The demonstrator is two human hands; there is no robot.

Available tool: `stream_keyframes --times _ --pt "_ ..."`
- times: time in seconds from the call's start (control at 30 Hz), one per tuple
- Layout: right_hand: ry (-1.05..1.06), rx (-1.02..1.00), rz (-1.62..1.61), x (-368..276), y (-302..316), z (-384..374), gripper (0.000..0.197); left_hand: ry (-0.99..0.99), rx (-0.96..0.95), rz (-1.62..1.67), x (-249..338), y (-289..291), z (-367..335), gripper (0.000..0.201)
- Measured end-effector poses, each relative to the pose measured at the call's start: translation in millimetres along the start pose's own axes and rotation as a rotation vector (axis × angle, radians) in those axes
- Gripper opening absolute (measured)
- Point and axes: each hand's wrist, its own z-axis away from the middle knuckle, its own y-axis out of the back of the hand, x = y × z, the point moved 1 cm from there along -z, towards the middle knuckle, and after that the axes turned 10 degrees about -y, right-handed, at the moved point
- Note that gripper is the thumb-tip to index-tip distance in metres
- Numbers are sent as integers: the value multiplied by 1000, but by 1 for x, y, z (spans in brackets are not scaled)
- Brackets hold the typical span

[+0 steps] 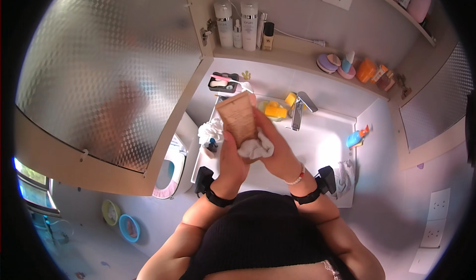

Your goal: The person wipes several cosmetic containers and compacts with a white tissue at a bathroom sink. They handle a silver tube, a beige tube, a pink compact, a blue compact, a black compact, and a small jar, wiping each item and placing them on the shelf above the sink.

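Note:
Above the white washbasin (302,156) I hold a tan squeeze tube (239,119), its flat wide end pointing up and away from me. My left hand (232,158) is closed on the tube's lower left edge, with the thumb along its side. My right hand (277,151) grips its right edge, fingers reaching behind it. A crumpled white cloth (257,147) sits at the tube's lower end, against my right hand. How the fingers lie behind the tube is hidden.
The tap (296,112) rises behind the basin near yellow items (275,110). A white bath puff (211,130) and a black tray (223,83) are at the left. Bottles (249,26) stand on the shelf; open cabinet doors (114,72) flank it. A grey cloth (344,176) lies right.

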Motion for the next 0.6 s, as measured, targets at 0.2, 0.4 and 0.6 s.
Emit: stream_keyframes --times 0.2,0.4,0.6 --pt "-27 -44 263 9 4 8 67 -215 -174 -59 12 7 -18 68" --pt "59 33 346 5 24 2 52 -179 -98 222 2 5 -24 59" --pt "-6 200 364 4 32 1 48 -253 -184 -93 -20 -3 -35 60"
